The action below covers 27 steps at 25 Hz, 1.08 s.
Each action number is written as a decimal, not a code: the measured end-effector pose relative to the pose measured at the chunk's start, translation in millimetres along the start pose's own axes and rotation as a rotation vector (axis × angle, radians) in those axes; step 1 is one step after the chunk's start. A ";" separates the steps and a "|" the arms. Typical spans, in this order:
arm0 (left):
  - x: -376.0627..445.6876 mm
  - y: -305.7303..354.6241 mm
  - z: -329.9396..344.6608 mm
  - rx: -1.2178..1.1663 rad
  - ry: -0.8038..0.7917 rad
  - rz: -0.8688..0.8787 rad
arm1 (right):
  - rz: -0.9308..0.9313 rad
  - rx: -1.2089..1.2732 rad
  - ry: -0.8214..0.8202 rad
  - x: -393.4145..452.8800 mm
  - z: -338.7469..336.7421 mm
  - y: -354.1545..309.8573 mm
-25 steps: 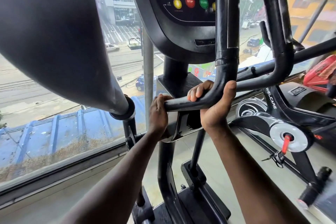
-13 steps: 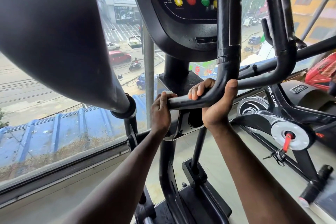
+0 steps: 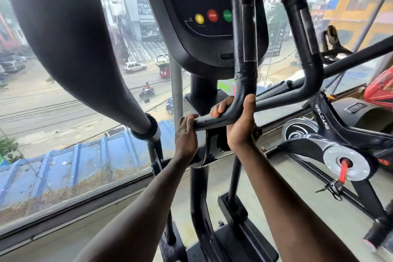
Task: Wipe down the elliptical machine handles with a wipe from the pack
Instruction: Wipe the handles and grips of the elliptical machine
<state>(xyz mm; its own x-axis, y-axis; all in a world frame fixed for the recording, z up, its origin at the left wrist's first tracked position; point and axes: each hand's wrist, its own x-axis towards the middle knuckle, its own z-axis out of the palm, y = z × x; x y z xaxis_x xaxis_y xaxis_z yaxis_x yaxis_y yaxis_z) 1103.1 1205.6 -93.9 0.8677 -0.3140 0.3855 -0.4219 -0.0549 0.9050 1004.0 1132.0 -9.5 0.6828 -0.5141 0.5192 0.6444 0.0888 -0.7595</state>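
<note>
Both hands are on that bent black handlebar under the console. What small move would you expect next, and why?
Probably sliding the left hand rightward along the bent black handlebar, toward the right hand. It grips the bar's lower end, while the bend and upright stretch lie beyond it. Whether it holds a wipe cannot be seen.

Daylight, bright and diffuse, enters through window (image 3: 85,112) ahead; street beyond hazy, washed out, sky near top edge overexposed. Machine parts backlit: big handle (image 3: 70,34) at left nearly featureless black, soft sheen along its edge. Dull highlights on bent handle (image 3: 242,49) and console (image 3: 202,6). Forearms evenly lit, shadows soft. Wide-angle distortion bows window frame and edges. Bike (image 3: 344,144) at lower right corner slightly blurred.
</note>
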 end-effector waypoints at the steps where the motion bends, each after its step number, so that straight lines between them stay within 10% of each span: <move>1: -7.0 8.5 2.7 -0.026 0.021 -0.003 | 0.005 -0.010 -0.012 -0.6 -1.5 -1.0; 12: -70.4 110.0 27.4 -0.136 0.127 0.036 | 0.184 -0.127 0.013 -20.0 -16.7 -32.7; 16: -90.2 154.5 43.6 -0.243 0.150 0.104 | -0.162 -0.345 0.231 -45.5 -32.2 -43.1; 23: -95.5 191.3 41.8 -0.349 0.085 0.136 | -0.341 -0.612 -0.151 -38.7 -35.2 -64.8; 27: -88.3 202.1 36.1 -0.270 0.060 0.226 | -0.636 -0.760 -0.044 -15.9 -30.5 -77.1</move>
<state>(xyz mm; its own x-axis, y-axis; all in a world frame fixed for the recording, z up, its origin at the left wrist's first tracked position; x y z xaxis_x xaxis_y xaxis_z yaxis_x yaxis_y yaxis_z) 931.7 1188.0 48.5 0.7779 -0.2327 0.5838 -0.5270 0.2646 0.8076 932.9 1107.3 28.9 0.3083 -0.2428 0.9198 0.5139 -0.7711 -0.3758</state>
